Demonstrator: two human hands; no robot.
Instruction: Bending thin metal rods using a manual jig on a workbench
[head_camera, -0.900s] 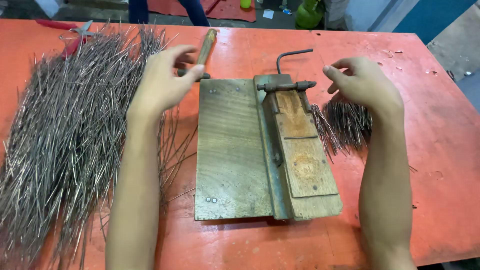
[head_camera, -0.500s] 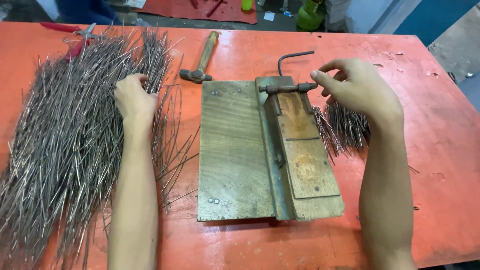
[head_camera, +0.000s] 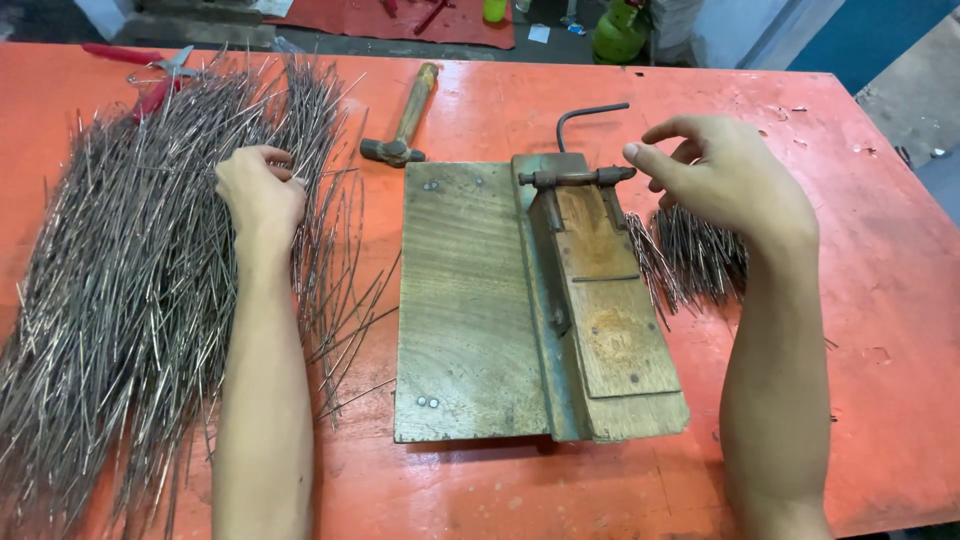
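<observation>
Wires (head_camera: 130, 290) in two heaps, left hand (head_camera: 258, 195) fingers curled on them, right hand (head_camera: 725, 180) fingers open over one jig (head_camera: 535, 300)

A hammer (head_camera: 402, 122) with a wooden handle lies on the orange table (head_camera: 880, 330), its metal head pointing toward the near side. Left of the hammer, at the table's far edge, rest red-handled pliers (head_camera: 150, 75). Beyond the hammer, off the table, a green bottle (head_camera: 620, 32) stands on the floor beside a red mat (head_camera: 400, 20).
</observation>
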